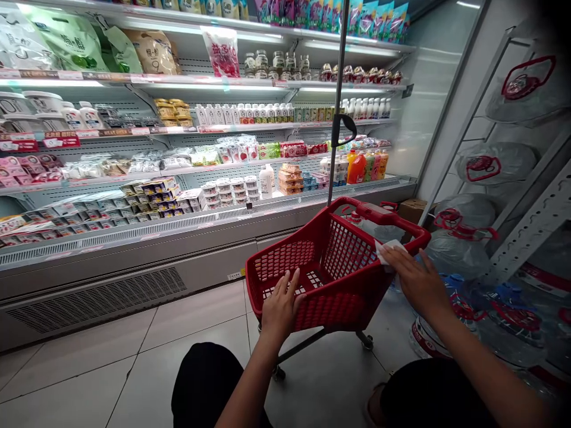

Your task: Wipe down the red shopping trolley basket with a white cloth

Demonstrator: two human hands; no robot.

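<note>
A small red shopping cart (321,249) with a mesh basket stands on the tiled floor in front of me. My left hand (280,306) grips the near rim of the basket, fingers curled over the edge. My right hand (413,278) lies flat with its fingers stretched out, pressing a white cloth (389,249) against the right side rim near the red handle (379,215). The basket looks empty inside. My knees in dark trousers show at the bottom.
A long open refrigerated case (178,178) with shelves of dairy, drinks and packets runs along the left and back. A grey pole (339,101) rises behind the cart. Large water bottles (486,309) on a white metal rack stand at the right.
</note>
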